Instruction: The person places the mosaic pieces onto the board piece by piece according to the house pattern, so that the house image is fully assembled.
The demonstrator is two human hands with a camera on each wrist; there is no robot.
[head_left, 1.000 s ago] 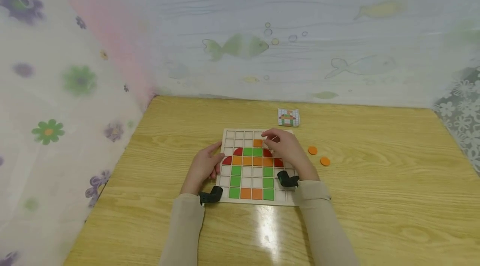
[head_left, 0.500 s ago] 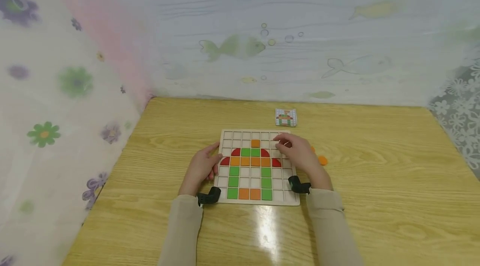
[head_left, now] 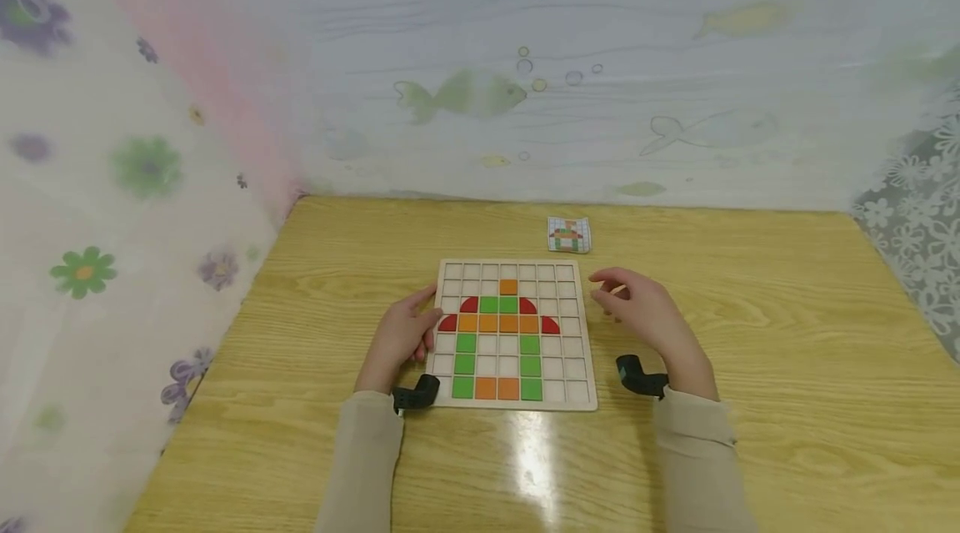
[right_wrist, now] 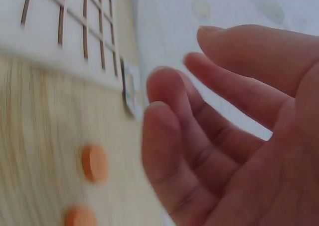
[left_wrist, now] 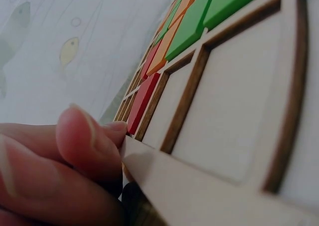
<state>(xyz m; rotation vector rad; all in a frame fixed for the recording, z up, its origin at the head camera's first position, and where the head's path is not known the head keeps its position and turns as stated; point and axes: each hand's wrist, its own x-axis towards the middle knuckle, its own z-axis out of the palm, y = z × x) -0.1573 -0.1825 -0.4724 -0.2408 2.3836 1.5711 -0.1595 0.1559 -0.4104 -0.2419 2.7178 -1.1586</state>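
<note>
A square wooden grid board [head_left: 553,366] lies on the table in the head view, with green, orange and red tiles set in several cells. Along its left edge, my left hand [head_left: 400,339] holds the rim, thumb at the top side and other fingers curled beside it. The left wrist view shows those fingertips against the rim near a red quarter-round tile [left_wrist: 143,104]. Right of the board, my right hand [head_left: 648,312] hovers with loosely bent fingers and nothing between them. Below it in the right wrist view lie two orange discs [right_wrist: 94,163], which the hand hides in the head view.
A small pattern card [head_left: 569,235] with a coloured grid lies behind the board. The wooden table [head_left: 787,333] runs back to a wall covering [head_left: 585,141] printed with fish. A flowered sheet [head_left: 127,333] hangs along the left side.
My right hand has moved from above the board's upper cells rightward past its edge, over the orange discs. The left hand keeps its place, and the view has shifted slightly.
</note>
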